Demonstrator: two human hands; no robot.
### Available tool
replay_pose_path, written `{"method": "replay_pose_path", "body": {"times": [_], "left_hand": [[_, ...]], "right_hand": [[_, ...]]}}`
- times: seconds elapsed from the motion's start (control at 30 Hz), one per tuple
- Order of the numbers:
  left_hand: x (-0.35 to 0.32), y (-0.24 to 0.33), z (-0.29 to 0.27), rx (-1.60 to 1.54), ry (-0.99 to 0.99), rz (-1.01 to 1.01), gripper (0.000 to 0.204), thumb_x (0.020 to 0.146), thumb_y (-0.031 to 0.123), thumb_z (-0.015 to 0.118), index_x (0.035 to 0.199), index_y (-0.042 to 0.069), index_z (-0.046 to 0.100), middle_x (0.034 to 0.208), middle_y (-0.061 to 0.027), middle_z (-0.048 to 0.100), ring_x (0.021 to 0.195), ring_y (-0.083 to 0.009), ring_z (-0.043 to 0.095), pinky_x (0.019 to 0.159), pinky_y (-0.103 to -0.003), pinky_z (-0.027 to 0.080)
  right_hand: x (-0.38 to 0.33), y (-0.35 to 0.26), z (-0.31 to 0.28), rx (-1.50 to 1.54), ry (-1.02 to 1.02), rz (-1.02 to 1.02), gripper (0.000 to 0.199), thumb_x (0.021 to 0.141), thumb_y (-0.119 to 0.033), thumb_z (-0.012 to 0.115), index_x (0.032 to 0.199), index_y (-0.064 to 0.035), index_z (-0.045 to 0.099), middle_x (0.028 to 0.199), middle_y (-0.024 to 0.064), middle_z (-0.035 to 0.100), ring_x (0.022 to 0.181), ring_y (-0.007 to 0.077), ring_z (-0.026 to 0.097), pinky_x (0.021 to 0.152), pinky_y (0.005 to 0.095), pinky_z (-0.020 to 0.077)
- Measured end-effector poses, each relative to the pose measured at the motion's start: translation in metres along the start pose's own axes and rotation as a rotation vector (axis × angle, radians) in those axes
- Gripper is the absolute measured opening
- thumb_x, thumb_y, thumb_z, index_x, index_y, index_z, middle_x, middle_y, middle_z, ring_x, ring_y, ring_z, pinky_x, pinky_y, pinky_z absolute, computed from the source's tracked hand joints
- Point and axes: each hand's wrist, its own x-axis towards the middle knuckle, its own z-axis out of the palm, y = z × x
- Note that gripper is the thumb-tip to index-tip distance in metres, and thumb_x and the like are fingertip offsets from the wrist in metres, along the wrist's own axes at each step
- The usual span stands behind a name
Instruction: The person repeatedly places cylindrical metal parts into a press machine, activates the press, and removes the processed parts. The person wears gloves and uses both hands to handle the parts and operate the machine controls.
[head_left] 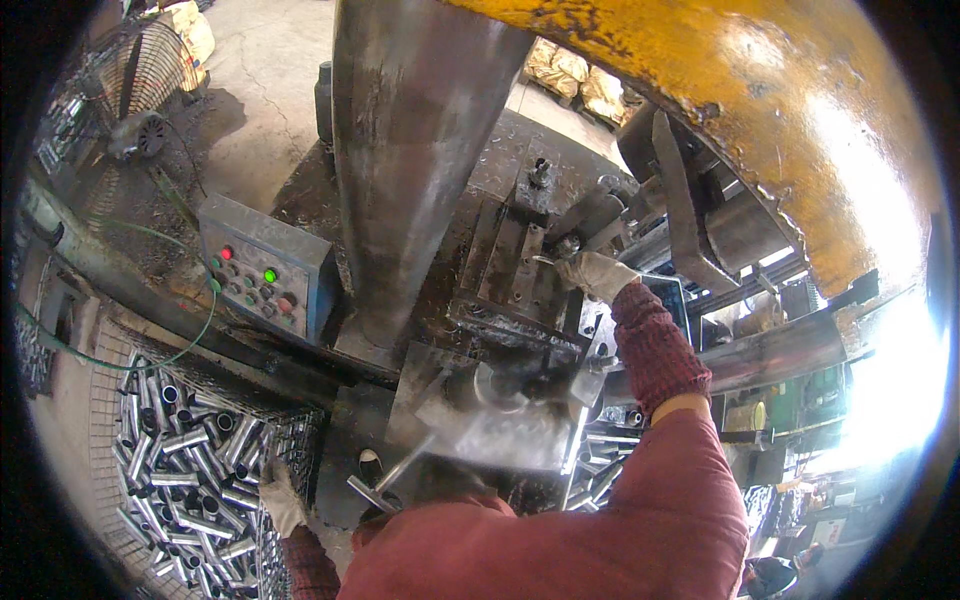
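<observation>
My right hand (pixel 595 272), in a pale work glove with a red knitted sleeve, reaches forward into the dark die block (pixel 510 270) of a press. Its fingers are closed around what looks like a short metal tube (pixel 567 245) held against the tooling. My left hand (pixel 281 503), also gloved, hangs low at the edge of a wire basket (pixel 285 440) filled with several short shiny steel tubes (pixel 185 470). Whether it holds a tube is hidden. A bright, blurred metal chute (pixel 490 428) sits just below the die, in front of my chest.
A thick steel column (pixel 410 150) and a yellow machine frame (pixel 800 130) loom overhead. A grey control box (pixel 262 272) with red and green lights stands to the left. A fan (pixel 140 80) is far left. More tubes (pixel 600 475) lie at the lower right.
</observation>
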Motion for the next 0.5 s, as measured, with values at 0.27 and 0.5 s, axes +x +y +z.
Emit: {"method": "replay_pose_path", "body": {"times": [0.27, 0.5], "left_hand": [[-0.01, -0.002, 0.0, 0.044, 0.076, 0.022, 0.054, 0.109, 0.04, 0.065, 0.133, -0.008, 0.071, 0.129, -0.0249, 0.076, 0.113, -0.0373, 0.072, 0.1, -0.046, 0.055], [-0.028, 0.007, 0.004, 0.137, 0.054, 0.111, 0.051, 0.11, 0.036, 0.064, 0.137, -0.007, 0.07, 0.135, -0.0249, 0.074, 0.122, -0.0371, 0.07, 0.109, -0.044, 0.052]], "right_hand": [[0.003, 0.0, -0.01, 0.092, 0.156, -0.02, 0.029, 0.114, -0.04, 0.051, 0.111, -0.0165, 0.068, 0.088, 0.0175, 0.066, 0.079, 0.0354, 0.063, 0.074, 0.05, 0.0499], [0.017, 0.015, -0.014, 0.447, 0.071, -0.172, 0.03, 0.11, -0.037, 0.059, 0.113, -0.0094, 0.07, 0.089, 0.0053, 0.066, 0.086, 0.0205, 0.061, 0.08, 0.039, 0.0507]]}}
